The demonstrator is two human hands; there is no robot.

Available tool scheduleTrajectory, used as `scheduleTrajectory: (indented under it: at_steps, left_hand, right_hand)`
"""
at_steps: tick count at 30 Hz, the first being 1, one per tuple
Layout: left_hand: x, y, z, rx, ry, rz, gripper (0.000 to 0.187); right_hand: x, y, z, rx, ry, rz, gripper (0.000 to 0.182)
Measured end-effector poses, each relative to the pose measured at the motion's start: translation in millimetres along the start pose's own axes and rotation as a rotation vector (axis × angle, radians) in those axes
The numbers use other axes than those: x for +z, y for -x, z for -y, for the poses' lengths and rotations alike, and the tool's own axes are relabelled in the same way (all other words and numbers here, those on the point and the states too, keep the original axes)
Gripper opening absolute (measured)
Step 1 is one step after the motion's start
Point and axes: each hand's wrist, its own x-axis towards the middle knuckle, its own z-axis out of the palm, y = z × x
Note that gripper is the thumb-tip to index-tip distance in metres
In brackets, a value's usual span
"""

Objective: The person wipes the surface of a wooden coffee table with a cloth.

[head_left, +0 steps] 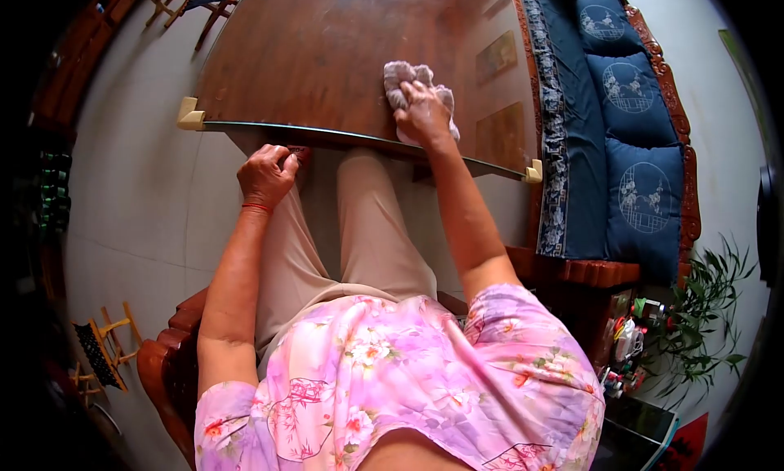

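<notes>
My right hand (423, 111) presses a crumpled pale pink cloth (406, 80) onto the glass-topped wooden table (310, 54), close to its near edge. My left hand (266, 175) is curled at the table's near edge, gripping the rim just below the glass. A thin red band sits on my left wrist. I am seated, my legs in beige trousers running under the table.
Cream corner guards (190, 116) cap the table's near corners. A wooden bench with blue cushions (629, 136) runs along the right. A potted plant (702, 308) and small clutter stand at lower right. Small folding stools (102, 348) sit on the tiled floor at left.
</notes>
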Motion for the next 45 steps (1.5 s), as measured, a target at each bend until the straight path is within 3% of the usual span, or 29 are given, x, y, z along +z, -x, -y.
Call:
scheduleTrajectory:
  at_steps: [5,8,9,12,13,20,22,25,28,32,39,45]
  left_hand:
    - [-1.2,5.0,5.9,0.002,-0.001,-0.016,0.012]
    - [-2.5,5.0,5.4,0.016,-0.004,-0.048,0.012]
    - [-1.3,4.6,6.1,0.004,-0.004,-0.044,0.012]
    - [2.0,-1.3,5.8,-0.015,-0.007,-0.031,0.013]
    - [1.5,-3.2,4.0,-0.016,-0.014,-0.023,0.013]
    - [5.7,-12.1,0.4,-0.022,0.013,-0.028,0.013]
    - [6.6,-14.0,2.4,-0.029,0.011,-0.023,0.013]
    - [6.3,-14.0,4.0,-0.039,0.017,-0.013,0.013]
    - [6.0,-12.5,5.3,-0.052,0.016,-0.002,0.013]
    - [4.0,-8.0,4.9,-0.062,0.001,-0.006,0.013]
    - [-2.7,-0.9,2.6,-0.039,-0.015,-0.024,0.011]
    - [-3.0,1.8,-1.8,0.011,0.058,-0.1,0.01]
  right_hand:
    - [-16.9,57.1,6.7,0.006,0.017,0.015,0.053]
    - [-21.5,51.2,10.1,0.039,0.018,0.059,0.053]
    - [-31.0,41.4,16.5,0.079,-0.019,0.146,0.053]
    - [-14.2,8.3,18.4,0.051,0.041,0.051,0.047]
    - [-15.6,-7.4,21.9,0.108,0.02,0.139,0.055]
    - [10.2,-113.3,26.5,0.184,0.089,0.2,0.056]
    - [10.1,-136.5,25.8,0.179,0.111,0.228,0.048]
    - [17.3,-157.9,23.4,0.21,0.13,0.241,0.054]
    - [19.0,-147.2,24.4,0.182,0.102,0.207,0.048]
    - [28.5,-91.6,21.0,-0.097,0.003,0.03,0.041]
    - [-10.5,36.7,43.6,-0.089,-0.069,0.045,0.05]
    - [-16.0,36.9,53.8,-0.043,-0.004,0.095,0.048]
